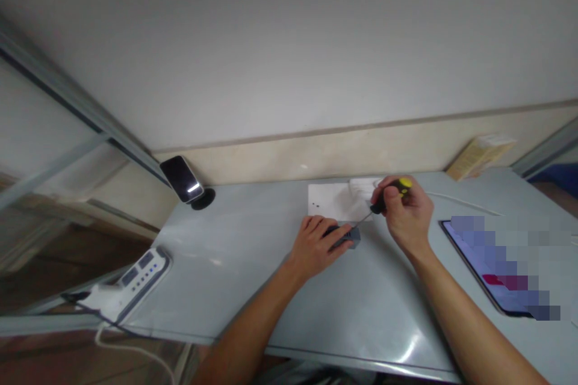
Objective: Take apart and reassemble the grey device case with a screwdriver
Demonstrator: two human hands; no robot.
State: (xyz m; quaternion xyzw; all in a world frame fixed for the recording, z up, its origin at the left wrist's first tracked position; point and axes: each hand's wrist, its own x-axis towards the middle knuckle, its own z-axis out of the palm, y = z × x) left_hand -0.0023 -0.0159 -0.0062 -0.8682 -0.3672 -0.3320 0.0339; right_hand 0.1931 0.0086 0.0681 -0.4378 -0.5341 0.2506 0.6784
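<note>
My right hand [413, 216] is wrapped round the black and yellow handle of a screwdriver [385, 197]. The thin shaft slants down to the left, and its tip meets the end of a small dark grey box-shaped part [354, 238]. With its fingers laid over that part, my left hand [316, 248] holds it against the table; most of the part is hidden under them. Just behind lies a white sheet of paper [327, 197] with several tiny dark pieces on it, perhaps screws.
A phone [181, 178] leans on a round black stand at the back left. Nearer, a white power strip [142, 277] sits on the left table edge. At right lies a tablet [472, 271], partly blurred out. A yellow box [476, 157] stands against the wall by a white cable [465, 201].
</note>
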